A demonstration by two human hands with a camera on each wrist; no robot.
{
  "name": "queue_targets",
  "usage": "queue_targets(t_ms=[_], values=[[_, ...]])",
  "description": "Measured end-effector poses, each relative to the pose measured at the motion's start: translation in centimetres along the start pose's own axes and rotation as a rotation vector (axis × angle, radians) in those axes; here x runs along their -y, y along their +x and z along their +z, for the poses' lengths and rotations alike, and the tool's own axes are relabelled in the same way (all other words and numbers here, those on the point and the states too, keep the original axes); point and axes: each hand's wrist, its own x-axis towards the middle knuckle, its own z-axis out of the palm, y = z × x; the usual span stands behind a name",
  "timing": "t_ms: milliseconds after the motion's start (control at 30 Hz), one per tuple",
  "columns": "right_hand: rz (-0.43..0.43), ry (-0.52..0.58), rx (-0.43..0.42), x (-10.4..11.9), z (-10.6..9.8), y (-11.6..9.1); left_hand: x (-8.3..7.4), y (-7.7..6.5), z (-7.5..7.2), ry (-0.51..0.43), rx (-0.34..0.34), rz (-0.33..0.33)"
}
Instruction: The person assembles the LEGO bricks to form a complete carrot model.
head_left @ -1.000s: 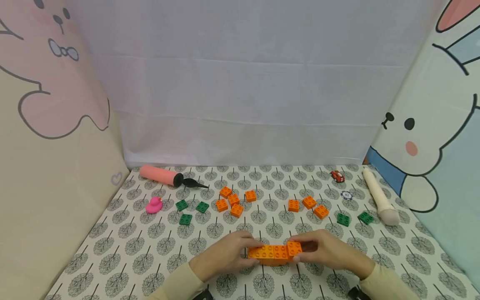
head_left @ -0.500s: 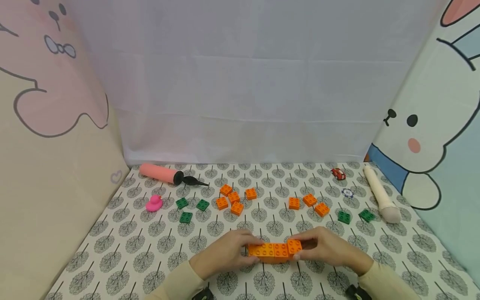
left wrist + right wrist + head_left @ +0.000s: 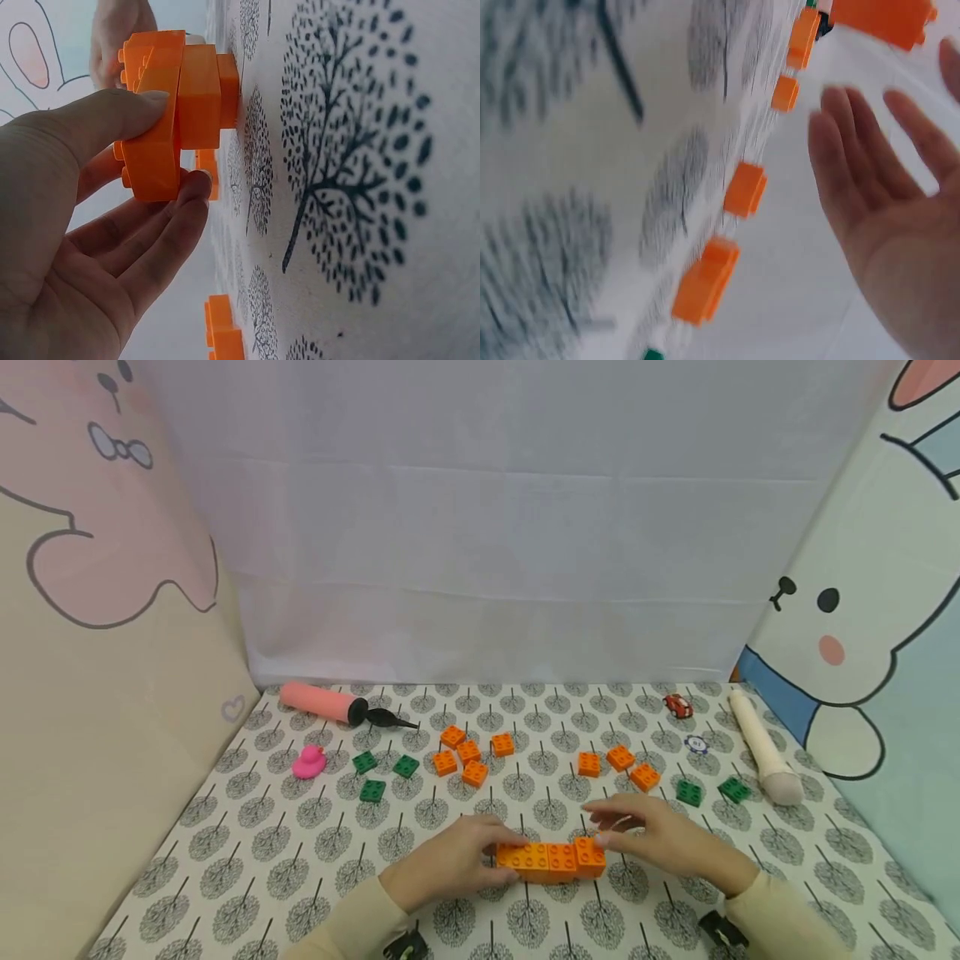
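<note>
Low in the middle of the head view is a row of joined orange toy bricks (image 3: 551,867), with a raised brick (image 3: 590,856) at its right end. My left hand (image 3: 453,862) grips the row's left end. In the left wrist view its thumb lies on the studded side of the orange bricks (image 3: 157,161) and the fingertips are at the lower edge; layers show beneath. Extended and spread, the fingers of my right hand (image 3: 663,839) stand at the raised brick's far right corner. The right wrist view shows that hand (image 3: 900,217) apart from the bricks, holding nothing.
Loose orange bricks lie in a left cluster (image 3: 468,751) and a right cluster (image 3: 620,758). Green bricks (image 3: 372,791) sit farther out on both sides. Around them are a pink duck (image 3: 308,763), a pink pump (image 3: 322,702), a red car (image 3: 678,706), a chip (image 3: 696,744) and a cream-coloured rod (image 3: 761,747).
My right hand has let go of the raised brick and moved slightly up and away, its fingers spreading. The left hand keeps its grip on the orange row, which stays in place.
</note>
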Motion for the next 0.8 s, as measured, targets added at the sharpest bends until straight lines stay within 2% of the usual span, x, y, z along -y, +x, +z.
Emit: queue_targets(t_ms=[133, 233, 367, 533, 667, 800], values=[[0.103, -0.272, -0.222, -1.2, -1.0, 0.7, -0.1, 0.0, 0.0, 0.011, 0.006, -0.008], [0.177, -0.407, -0.293, -2.3, -1.5, 1.0, -0.1, 0.0, 0.0, 0.014, 0.011, -0.004], [0.228, -0.478, -0.325, -3.6, -2.1, 1.2, -0.1, 0.1, 0.0, 0.02, 0.007, 0.006], [0.23, -0.598, -0.334, -4.6, -2.5, 1.2, -0.2, 0.1, 0.0, 0.021, 0.001, 0.01], [0.229, -0.653, -0.293, -5.2, -2.6, 1.4, -0.2, -0.1, 0.0, 0.015, -0.002, 0.01], [0.249, -0.643, -0.251, -5.6, -2.7, 1.7, -0.2, -0.2, 0.0, 0.017, -0.012, 0.012]])
